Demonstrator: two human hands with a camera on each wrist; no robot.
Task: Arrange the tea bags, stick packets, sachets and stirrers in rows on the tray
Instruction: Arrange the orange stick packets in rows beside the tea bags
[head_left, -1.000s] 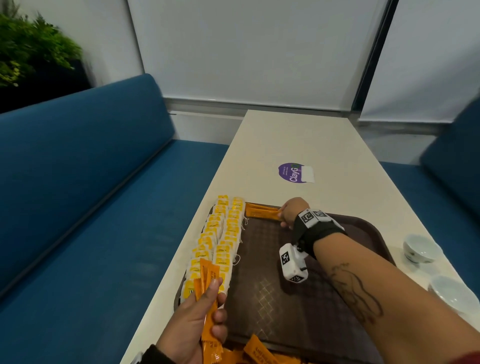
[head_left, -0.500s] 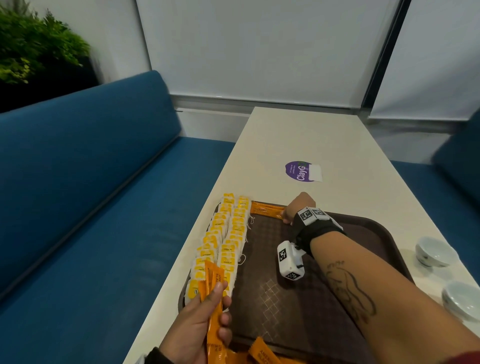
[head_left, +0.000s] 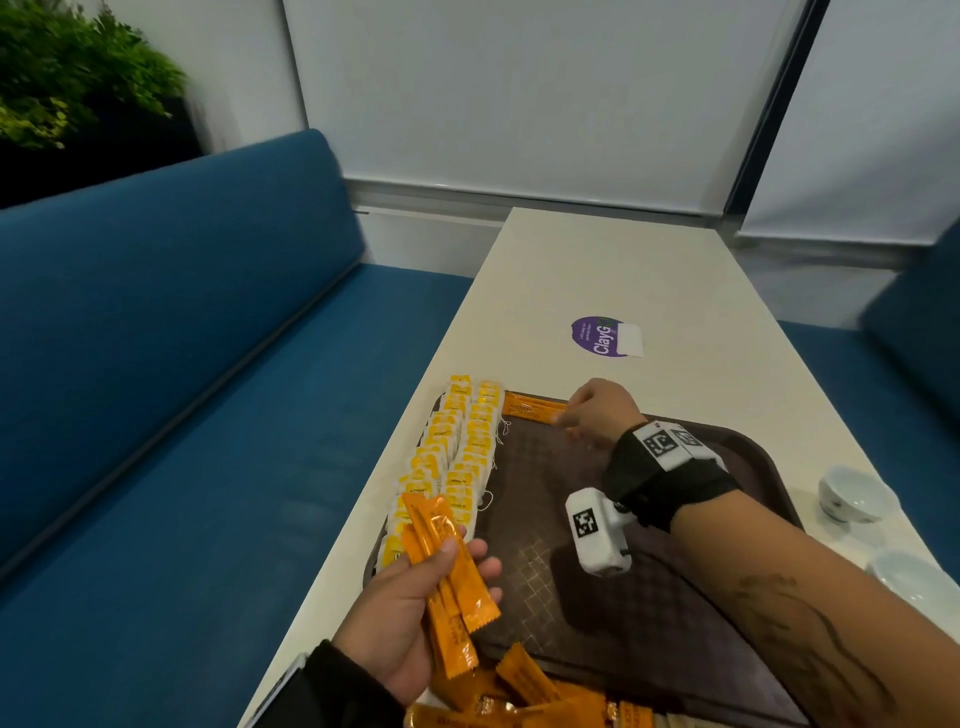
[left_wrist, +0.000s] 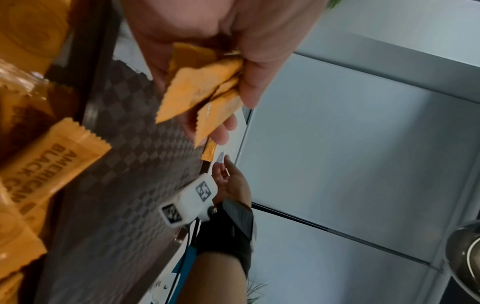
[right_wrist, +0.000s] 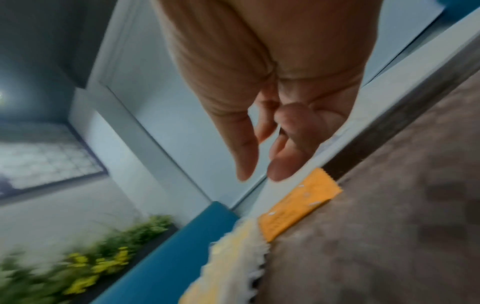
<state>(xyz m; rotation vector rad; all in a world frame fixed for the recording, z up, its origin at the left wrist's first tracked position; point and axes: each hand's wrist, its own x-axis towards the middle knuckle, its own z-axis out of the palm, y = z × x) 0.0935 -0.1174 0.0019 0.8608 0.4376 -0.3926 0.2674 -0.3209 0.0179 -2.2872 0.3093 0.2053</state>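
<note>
A brown tray (head_left: 613, 613) lies on the white table. Two rows of yellow tea bags (head_left: 452, 457) run along its left side. An orange stick packet (head_left: 532, 408) (right_wrist: 298, 203) lies flat at the tray's far edge. My right hand (head_left: 597, 410) (right_wrist: 259, 174) hovers just above that packet's right end, fingers loosely extended and holding nothing. My left hand (head_left: 415, 608) grips a bunch of orange stick packets (head_left: 447, 571) (left_wrist: 200, 90) over the tray's near left corner. More orange packets (head_left: 519, 691) lie heaped at the near edge.
Two small white bowls (head_left: 852, 499) stand on the table to the right of the tray. A purple round sticker (head_left: 602, 336) sits farther up the table. Blue benches (head_left: 182, 415) flank the table on both sides.
My right hand has lifted slightly off the far packet, which stays at the tray's far edge. The bunch in my left hand has tilted a little. The head view has shifted.
</note>
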